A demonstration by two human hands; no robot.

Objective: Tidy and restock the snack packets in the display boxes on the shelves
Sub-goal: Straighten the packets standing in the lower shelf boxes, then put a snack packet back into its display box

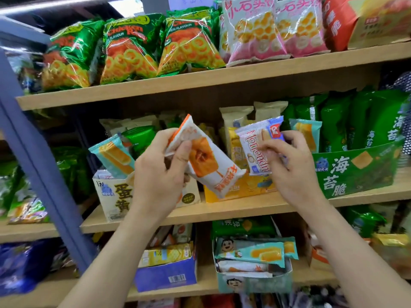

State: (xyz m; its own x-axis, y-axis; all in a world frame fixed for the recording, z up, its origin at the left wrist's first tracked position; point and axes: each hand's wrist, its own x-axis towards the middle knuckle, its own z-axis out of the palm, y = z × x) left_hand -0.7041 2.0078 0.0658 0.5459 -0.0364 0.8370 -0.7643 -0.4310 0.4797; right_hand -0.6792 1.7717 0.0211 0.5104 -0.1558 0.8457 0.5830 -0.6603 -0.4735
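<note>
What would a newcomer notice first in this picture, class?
Two hands meet before the middle shelf: the left hand grips a white-and-orange packet, and the right hand pinches a white-and-blue packet. Above, shiny green bags line the top shelf; a green box stands at right.

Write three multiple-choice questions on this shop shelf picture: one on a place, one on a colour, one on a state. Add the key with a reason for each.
1. Where does the green box stand?
A. top shelf
B. middle shelf
C. floor

2. The long packet in the left hand is white and:
A. orange
B. purple
C. black

3. The right hand is:
A. empty
B. holding a blue-and-white packet
C. flat on a shelf

Key:
1 B, it sits on the middle shelf, at the right.
2 A, an orange print and edge show.
3 B, fingers and thumb pinch it.
</note>
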